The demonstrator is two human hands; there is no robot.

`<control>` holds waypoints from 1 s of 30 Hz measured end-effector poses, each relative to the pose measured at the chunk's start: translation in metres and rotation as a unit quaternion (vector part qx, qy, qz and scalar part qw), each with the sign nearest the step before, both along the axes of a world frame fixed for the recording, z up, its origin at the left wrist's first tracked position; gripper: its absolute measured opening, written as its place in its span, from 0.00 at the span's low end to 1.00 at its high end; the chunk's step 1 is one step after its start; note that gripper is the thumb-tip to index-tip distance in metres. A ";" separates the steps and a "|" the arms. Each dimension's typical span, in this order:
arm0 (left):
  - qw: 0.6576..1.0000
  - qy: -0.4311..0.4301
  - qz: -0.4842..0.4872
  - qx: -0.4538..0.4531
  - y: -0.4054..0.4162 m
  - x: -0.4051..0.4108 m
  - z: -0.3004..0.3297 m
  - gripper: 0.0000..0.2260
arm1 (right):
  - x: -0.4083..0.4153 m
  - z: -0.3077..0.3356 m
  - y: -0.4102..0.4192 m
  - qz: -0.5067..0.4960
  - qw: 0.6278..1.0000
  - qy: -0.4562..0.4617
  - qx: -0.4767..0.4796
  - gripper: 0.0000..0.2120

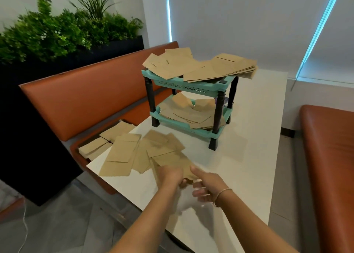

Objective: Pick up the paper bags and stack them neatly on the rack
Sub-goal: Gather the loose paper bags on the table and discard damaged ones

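Head view. The two-tier rack point(188, 103), turquoise plastic shelves on dark turned posts, stands on the white rectangular desk point(254, 138) at about 12 o'clock from the hands. Both shelves already carry flat brown paper bags: a spread, uneven pile on the upper shelf point(199, 66) overhanging its edges, and a looser pile on the lower shelf point(191, 112). More loose brown paper bags point(134, 151) lie fanned on the desk at 10 o'clock from the hands, and a further few point(107, 140) rest on the orange upholstered bench seat beyond the desk's left edge. The left hand point(169, 176) and the right hand point(206, 185) meet at the near end of the fan; the left grip appears curled round the near edge of a bag, though motion blur hides the fingers. The right hand has its thumb raised and fingers loosely bent near that bag; whether it holds paper cannot be told. To do the step well, it seems wise to gather several bags, square their edges against the desk, then lay them flat and aligned on a shelf.
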State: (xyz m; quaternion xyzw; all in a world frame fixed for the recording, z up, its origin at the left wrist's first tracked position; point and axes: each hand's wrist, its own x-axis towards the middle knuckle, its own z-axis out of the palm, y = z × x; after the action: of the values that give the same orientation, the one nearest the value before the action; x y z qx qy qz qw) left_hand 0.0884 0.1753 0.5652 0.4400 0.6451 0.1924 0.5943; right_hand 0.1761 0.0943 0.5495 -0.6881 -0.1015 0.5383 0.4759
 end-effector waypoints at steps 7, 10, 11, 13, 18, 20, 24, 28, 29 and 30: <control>0.979 0.110 -0.100 0.142 -0.022 0.023 0.003 0.23 | 0.040 0.021 -0.011 -0.136 0.989 -0.059 -0.006 0.05; 0.916 0.247 -0.220 0.227 -0.014 0.017 -0.018 0.23 | 0.061 0.031 -0.027 -0.177 0.978 -0.111 -0.010 0.06; 0.886 0.293 -0.275 0.233 -0.012 0.014 -0.026 0.24 | 0.066 0.032 -0.031 -0.181 0.975 -0.125 -0.018 0.05; 0.836 0.359 -0.339 0.238 -0.008 0.011 -0.040 0.26 | 0.074 0.032 -0.040 -0.179 0.972 -0.150 -0.032 0.03; 0.773 0.410 -0.386 0.291 -0.006 0.017 -0.046 0.21 | 0.084 0.024 -0.059 -0.178 0.966 -0.183 -0.044 0.04; 0.755 0.408 -0.403 0.317 -0.008 0.021 -0.046 0.17 | 0.088 0.021 -0.067 -0.184 0.962 -0.195 -0.047 0.06; 0.726 0.428 -0.399 0.363 -0.021 0.024 -0.049 0.12 | 0.098 0.021 -0.086 -0.179 0.954 -0.231 -0.072 0.07; 0.723 0.427 -0.401 0.367 -0.030 0.030 -0.049 0.12 | 0.109 0.021 -0.104 -0.164 0.947 -0.260 -0.090 0.08; 0.729 0.421 -0.403 0.359 -0.033 0.033 -0.046 0.12 | 0.112 0.020 -0.109 -0.164 0.946 -0.263 -0.091 0.07; 0.737 0.417 -0.402 0.348 -0.036 0.036 -0.043 0.12 | 0.115 0.020 -0.114 -0.166 0.946 -0.263 -0.092 0.06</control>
State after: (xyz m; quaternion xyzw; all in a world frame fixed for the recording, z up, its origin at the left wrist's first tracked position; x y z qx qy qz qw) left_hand 0.1248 0.1394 0.5217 0.8707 0.4797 -0.0563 0.0929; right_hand 0.2907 -0.0199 0.5697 -0.8532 -0.0573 0.2587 0.4492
